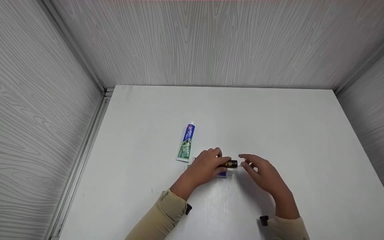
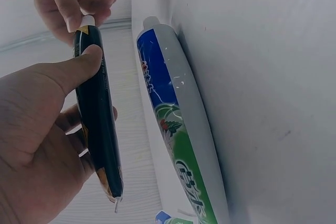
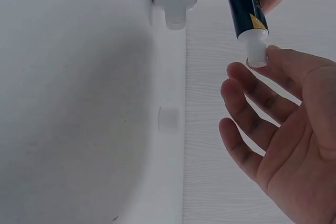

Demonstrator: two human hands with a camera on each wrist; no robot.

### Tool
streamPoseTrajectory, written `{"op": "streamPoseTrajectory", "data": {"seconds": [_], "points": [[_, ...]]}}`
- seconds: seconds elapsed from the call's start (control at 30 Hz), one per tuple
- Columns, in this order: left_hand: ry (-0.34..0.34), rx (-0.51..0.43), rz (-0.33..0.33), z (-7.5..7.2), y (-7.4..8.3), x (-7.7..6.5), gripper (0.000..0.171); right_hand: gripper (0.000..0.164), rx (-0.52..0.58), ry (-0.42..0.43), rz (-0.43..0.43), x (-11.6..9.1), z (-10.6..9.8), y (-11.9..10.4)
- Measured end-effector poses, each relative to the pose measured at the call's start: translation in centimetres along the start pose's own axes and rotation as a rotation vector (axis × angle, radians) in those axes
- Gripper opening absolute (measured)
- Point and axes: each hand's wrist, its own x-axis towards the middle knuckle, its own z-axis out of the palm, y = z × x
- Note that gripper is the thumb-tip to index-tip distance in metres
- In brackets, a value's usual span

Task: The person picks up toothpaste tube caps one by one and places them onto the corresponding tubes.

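My left hand (image 1: 206,167) grips a black toothpaste tube (image 2: 95,114) with gold markings, thumb lying along its upper part. The tube is held above the table, its white cap (image 3: 257,53) pointing to the right. At that cap, the thumb and index finger of my right hand (image 1: 261,170) pinch it, while the other fingers are spread and loosely bent. Below the left hand lies a blue, green and white toothpaste tube (image 2: 176,124), partly hidden by the hand in the head view. Another blue and green toothpaste tube (image 1: 186,142) lies farther back, cap end away from me.
The white table (image 1: 138,113) is bounded by a grey wood-grain panel (image 1: 192,43) at the back, with panels on the left (image 1: 28,116) and right (image 1: 378,83). A faint pale shape (image 3: 169,120) shows on the white surface in the right wrist view; I cannot tell what it is.
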Motion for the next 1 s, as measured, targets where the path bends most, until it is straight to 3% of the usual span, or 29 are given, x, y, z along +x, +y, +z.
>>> {"op": "streamPoseTrajectory", "data": {"seconds": [0.37,0.7,1.0], "points": [[0.004,-0.006,0.005,-0.14,0.03,0.16,0.038,0.021,0.027,0.132,-0.094,-0.22,-0.13,0.21],[0.002,-0.023,0.015,-0.31,0.07,0.15,0.037,0.027,0.054,0.124,-0.167,0.03,-0.03,0.46],[0.002,-0.008,0.014,-0.40,-0.02,0.04,0.037,0.019,0.026,0.106,-0.182,0.11,-0.11,0.53]]}}
